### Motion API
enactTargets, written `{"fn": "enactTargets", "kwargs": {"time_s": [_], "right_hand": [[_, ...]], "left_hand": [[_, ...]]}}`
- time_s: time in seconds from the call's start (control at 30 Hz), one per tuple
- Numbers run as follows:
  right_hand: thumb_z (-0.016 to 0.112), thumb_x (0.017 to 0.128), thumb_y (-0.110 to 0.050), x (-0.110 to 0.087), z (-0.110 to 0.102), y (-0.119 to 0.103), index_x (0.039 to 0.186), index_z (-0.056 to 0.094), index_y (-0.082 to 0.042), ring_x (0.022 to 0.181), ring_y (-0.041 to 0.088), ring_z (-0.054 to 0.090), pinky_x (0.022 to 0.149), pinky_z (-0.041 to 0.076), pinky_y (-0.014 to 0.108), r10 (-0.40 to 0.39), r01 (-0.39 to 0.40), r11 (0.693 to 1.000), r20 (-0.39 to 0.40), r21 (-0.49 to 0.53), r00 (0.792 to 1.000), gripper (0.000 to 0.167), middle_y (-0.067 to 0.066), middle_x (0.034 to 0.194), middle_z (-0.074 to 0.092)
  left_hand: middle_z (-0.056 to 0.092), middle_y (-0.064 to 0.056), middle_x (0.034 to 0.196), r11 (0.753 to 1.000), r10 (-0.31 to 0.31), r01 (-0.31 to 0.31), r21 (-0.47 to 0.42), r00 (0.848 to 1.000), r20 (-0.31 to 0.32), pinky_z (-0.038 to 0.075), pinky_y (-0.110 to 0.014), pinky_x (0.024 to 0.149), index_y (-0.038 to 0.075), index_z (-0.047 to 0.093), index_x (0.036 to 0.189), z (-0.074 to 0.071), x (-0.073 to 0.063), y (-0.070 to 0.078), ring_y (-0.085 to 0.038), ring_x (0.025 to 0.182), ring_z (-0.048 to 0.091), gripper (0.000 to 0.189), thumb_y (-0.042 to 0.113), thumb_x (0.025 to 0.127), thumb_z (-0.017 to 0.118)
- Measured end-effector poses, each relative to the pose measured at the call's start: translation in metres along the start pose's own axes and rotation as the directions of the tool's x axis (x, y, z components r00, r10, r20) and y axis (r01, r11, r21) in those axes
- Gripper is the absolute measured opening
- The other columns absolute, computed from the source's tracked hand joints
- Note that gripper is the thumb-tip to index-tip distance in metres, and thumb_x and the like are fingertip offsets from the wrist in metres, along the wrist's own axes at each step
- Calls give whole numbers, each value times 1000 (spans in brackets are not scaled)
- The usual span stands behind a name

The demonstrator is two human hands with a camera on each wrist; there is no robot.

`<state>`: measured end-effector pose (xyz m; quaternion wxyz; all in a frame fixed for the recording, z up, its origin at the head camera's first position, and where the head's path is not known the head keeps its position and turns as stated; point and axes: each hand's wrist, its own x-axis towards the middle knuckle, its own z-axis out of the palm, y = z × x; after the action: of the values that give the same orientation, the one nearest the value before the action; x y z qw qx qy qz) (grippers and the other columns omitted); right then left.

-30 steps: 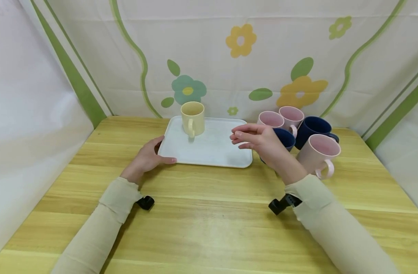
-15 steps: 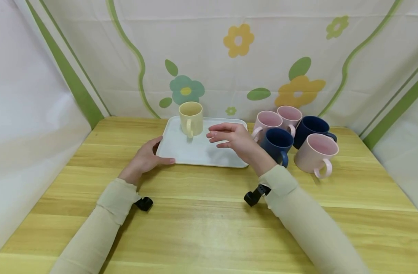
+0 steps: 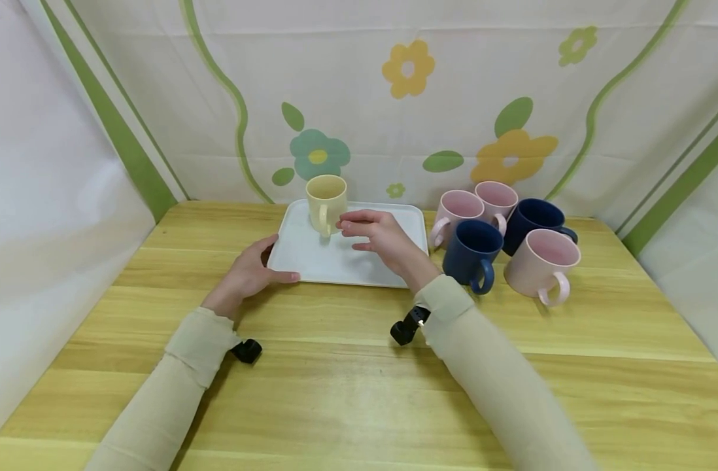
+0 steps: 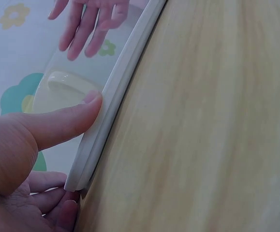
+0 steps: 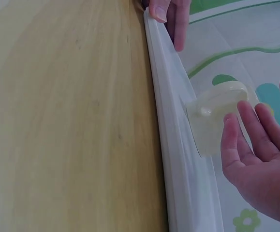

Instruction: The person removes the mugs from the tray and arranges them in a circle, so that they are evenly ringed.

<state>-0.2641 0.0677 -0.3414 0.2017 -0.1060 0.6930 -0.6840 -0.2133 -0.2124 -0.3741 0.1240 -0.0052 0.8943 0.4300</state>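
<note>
A white rectangular tray [image 3: 329,267] lies on the wooden table. My left hand [image 3: 250,269] holds its front left corner; in the left wrist view the thumb [image 4: 65,126] lies on the rim and the fingers curl round the corner. Toward the tray's back left stands an upright pale yellow mug [image 3: 325,201], its handle facing me. Over the tray, just right of this mug, is my right hand [image 3: 385,243], fingers extended and loosely spread, holding nothing. In the right wrist view the fingers are close to the mug [image 5: 208,133]; whether they touch it I cannot tell.
Right of the tray several mugs stand upright in a cluster: a near pink mug [image 3: 538,265], a near navy mug [image 3: 467,258], a rear navy mug [image 3: 520,229] and two pink mugs behind. A white flowered curtain [image 3: 359,98] hangs at the table's back edge.
My right hand has moved left, from the tray's right end to beside the yellow mug. The left hand keeps its hold on the tray, and the mugs have not moved.
</note>
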Motion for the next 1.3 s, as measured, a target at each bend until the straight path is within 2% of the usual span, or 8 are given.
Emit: {"fn": "enactTargets", "kwargs": {"time_s": [0.23, 0.37, 0.73, 0.9, 1.0, 1.1, 1.2, 1.3], "right_hand": [[68, 104, -17, 14, 17, 3, 144, 63, -4, 140, 29, 57, 117, 49, 55, 8, -8, 1000, -7, 10, 1000, 43, 11, 152, 60], [68, 103, -17, 20, 22, 7, 146, 62, -5, 139, 26, 56, 116, 51, 54, 21, -21, 1000, 8, 17, 1000, 45, 11, 154, 58], [64, 105, -20, 24, 29, 6, 152, 56, -3, 144, 25, 51, 119, 47, 54, 15, -17, 1000, 91, 17, 996, 50, 12, 154, 59], [66, 104, -20, 23, 30, 5, 149, 58, 0, 142, 23, 51, 123, 43, 54, 32, -35, 999, 82, 28, 996, 50, 11, 154, 57], [64, 106, -21, 20, 28, 5, 146, 59, 3, 136, 22, 53, 126, 40, 53, 39, -42, 998, 64, 42, 997, 47, 9, 143, 63], [62, 107, -20, 18, 26, 6, 141, 62, 4, 124, 18, 59, 125, 40, 52, 47, -50, 997, 49, 65, 998, 42, 6, 119, 70], [60, 109, -20, 17, 25, 7, 130, 67, 4, 109, 16, 66, 121, 44, 51, 57, -61, 995, 51, 78, 997, 33, 4, 100, 72], [58, 110, -21, 16, 24, 9, 115, 69, 2, 97, 16, 70, 114, 50, 48, 63, -69, 994, 70, 84, 996, 26, 4, 91, 70]], "left_hand": [[23, -20, 176, 1000, -14, 14, -2, 1000, 3, 25, -58, 132, 8, 15, 171, 0, -1, 1, -42, 162, 24, 112, 33, 89, 88], [26, -20, 175, 1000, -9, 9, -7, 1000, 4, 26, -58, 131, 9, 16, 171, 0, 0, 1, -41, 160, 28, 112, 33, 89, 88], [26, -21, 175, 1000, 5, -5, -11, 1000, 3, 28, -58, 131, 7, 17, 171, 1, 0, 0, -42, 160, 29, 110, 31, 89, 88], [25, -20, 176, 1000, -2, 2, -16, 1000, 5, 27, -58, 131, 8, 16, 171, 1, 0, 0, -42, 160, 28, 111, 32, 89, 88], [25, -20, 176, 1000, -5, 5, -17, 1000, 7, 27, -58, 131, 8, 16, 171, 1, 0, 1, -42, 160, 28, 112, 33, 89, 88], [25, -20, 176, 1000, -1, 1, -15, 1000, 8, 27, -58, 131, 8, 16, 171, 0, 0, 1, -42, 160, 29, 112, 34, 89, 88], [27, -21, 175, 1000, 6, -6, -10, 1000, 5, 28, -58, 130, 8, 17, 171, 0, 0, 1, -41, 159, 30, 112, 33, 89, 88], [28, -21, 174, 1000, 8, -8, -9, 1000, 2, 28, -58, 130, 7, 18, 171, 1, 1, 1, -41, 158, 32, 111, 32, 88, 88]]}}
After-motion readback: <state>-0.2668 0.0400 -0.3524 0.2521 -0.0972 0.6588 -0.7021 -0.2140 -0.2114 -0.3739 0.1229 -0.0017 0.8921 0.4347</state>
